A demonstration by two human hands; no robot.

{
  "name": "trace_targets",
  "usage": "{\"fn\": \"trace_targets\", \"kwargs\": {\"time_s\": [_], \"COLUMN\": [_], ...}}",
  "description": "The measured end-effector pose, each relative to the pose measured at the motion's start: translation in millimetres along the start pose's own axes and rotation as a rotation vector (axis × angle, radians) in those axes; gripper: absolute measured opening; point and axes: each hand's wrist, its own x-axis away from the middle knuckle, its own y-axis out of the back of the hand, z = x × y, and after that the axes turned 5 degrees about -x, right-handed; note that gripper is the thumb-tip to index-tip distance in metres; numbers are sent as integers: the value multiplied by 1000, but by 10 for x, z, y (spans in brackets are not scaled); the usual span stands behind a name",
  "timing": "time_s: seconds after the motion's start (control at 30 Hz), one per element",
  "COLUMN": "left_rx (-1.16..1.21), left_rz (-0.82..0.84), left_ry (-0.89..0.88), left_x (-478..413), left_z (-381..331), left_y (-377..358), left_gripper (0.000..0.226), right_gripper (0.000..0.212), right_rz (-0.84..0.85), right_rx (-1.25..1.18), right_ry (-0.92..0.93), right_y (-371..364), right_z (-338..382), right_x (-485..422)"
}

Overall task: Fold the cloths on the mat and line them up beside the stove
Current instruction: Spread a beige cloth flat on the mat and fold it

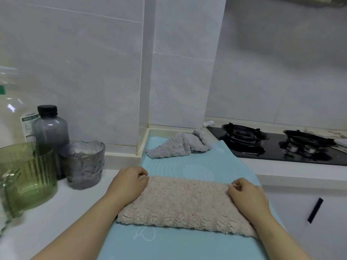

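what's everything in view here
fluffy beige cloth: one, beige, flat on mat
crumpled fluffy grey cloth: one, grey, mat's far end
light blue silicone mat: one, blue, on counter
black two-burner gas stove: one, black, right of mat
ribbed green glass cup: one, green, left counter
textured grey glass cup: one, grey, beside it
grey plastic bottle: one, black-capped, behind cups
left hand: one, pinching beige cloth's far-left corner
right hand: one, pinching its far-right corner

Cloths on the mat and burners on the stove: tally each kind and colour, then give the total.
Beige cloth, held at its far corners by left hand and right hand: 1
Grey cloth: 1
Burners: 2
Total: 4
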Motion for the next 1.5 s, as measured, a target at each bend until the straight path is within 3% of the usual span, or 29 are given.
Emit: {"fn": "trace_targets", "kwargs": {"time_s": [0.07, 0.3, 0.43, 0.6, 0.73, 0.87, 1.0, 1.13, 1.2, 1.27, 1.33, 1.4, 1.43, 1.5], "left_rx": [-4, 45, -25, -47, -85, -127, 39, 134, 84, -142, -300, -302, -275, -250], "left_rz": [-10, -67, -27, 20, 28, -112, -241, -167, -92, 42, 19, -81, -52, 182], "left_ry": [3, 6, 13, 21, 43, -77, -128, -83, 5, 52, 3, -146, -225, -261], "left_x": [-2, -57, -116, -125, -109, -49, 76, -4, -78, -111, -81, -1, 45, 168], "left_z": [3, -25, 5, 23, 52, 2, -162, -306, -330, -316, -378, -535, -616, -753], "left_y": [-1, 9, -12, -11, -14, 18, 116, 145, 149, 107, 67, 56, 43, -34], "left_gripper": [12, 12, 9, 16, 22, 15, 11, 4, 6, 26, 40, 42, 42, 47], "right_gripper": [5, 17, 6, 31, 20, 15, 8, 8, 28, 48, 58, 60, 59, 51], "right_rz": [-33, -96, -35, -51, -31, -49, -41, -101, -63, 45, 132, 181, 207, 257], "right_rx": [-46, -278, -101, 72, 155, 89, -102, -311, -322, -310, -239, -124, -75, -6], "right_ry": [5, -27, -12, -10, -26, 15, 75, 79, 21, -69, -122, -123, -123, -135], "right_y": [-9, 21, -64, -79, -90, -74, 42, 312, 348, 310, 268, 295, 323, 372], "right_z": [-34, -73, -93, -56, -45, -47, -44, 31, 22, -18, -88, -100, -79, -39], "right_x": [-4, -133, -222, -178, -177, -147, -204, -352, -403, -392, -333, -236, -189, -96]}}
